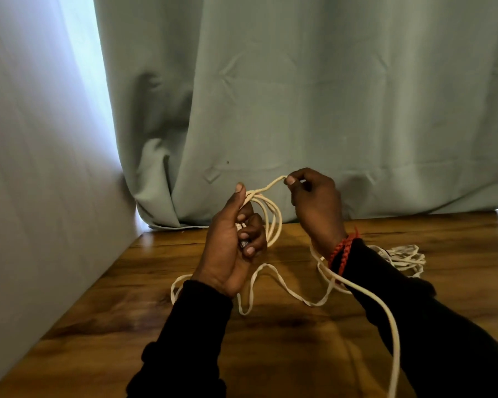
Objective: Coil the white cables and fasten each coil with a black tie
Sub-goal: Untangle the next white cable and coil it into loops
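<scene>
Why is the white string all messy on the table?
It isn't wound up yet. The left hand holds a few loops while the right hand pinches the white cable, whose slack snakes across the table and over the right sleeve.

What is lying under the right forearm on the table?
White cable loops run beneath the right forearm on the wooden table. Another white bundle shows beyond it. The sleeve hides how they connect.

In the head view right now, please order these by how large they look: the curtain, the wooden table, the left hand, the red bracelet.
1. Curtain, by far the largest.
2. Wooden table.
3. Left hand, though it is nearer the camera than the table.
4. Red bracelet, the smallest.
</scene>
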